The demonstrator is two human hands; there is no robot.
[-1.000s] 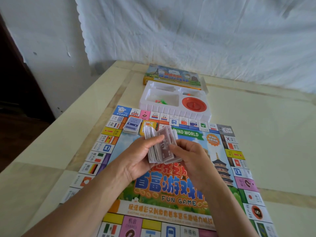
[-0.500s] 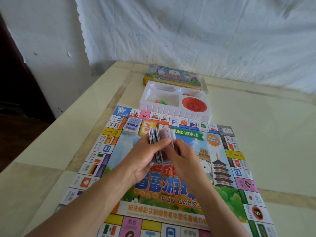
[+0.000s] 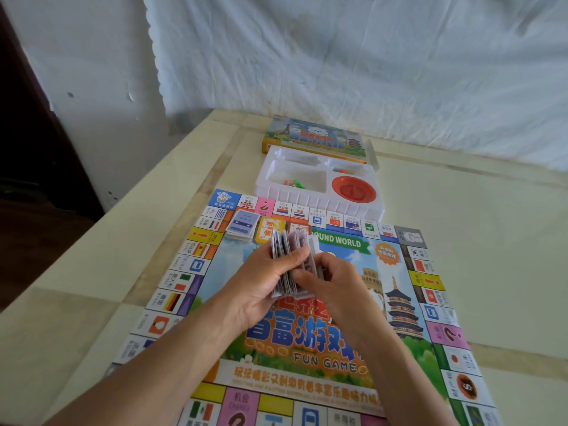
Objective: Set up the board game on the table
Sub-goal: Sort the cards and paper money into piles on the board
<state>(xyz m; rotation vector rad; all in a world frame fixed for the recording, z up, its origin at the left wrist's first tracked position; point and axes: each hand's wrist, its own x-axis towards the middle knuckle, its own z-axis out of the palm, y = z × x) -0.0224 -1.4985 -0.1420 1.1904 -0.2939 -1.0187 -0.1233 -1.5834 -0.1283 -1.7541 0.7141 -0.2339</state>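
While the board (image 3: 322,339) lies unfolded on the table (image 3: 476,241) with one deck (image 3: 242,225) placed, both hands, left (image 3: 261,290) and right (image 3: 335,287), clamp a card stack (image 3: 292,259) above it. Tray (image 3: 316,187) pieces remain unplaced.

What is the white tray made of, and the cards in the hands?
The white tray looks like thin moulded plastic: glossy, with rounded pockets and ribbed sides. The cards, held by the left hand and right hand, seem to be thin printed cardboard with a smooth finish, since they fan out in flat, stiff slices.
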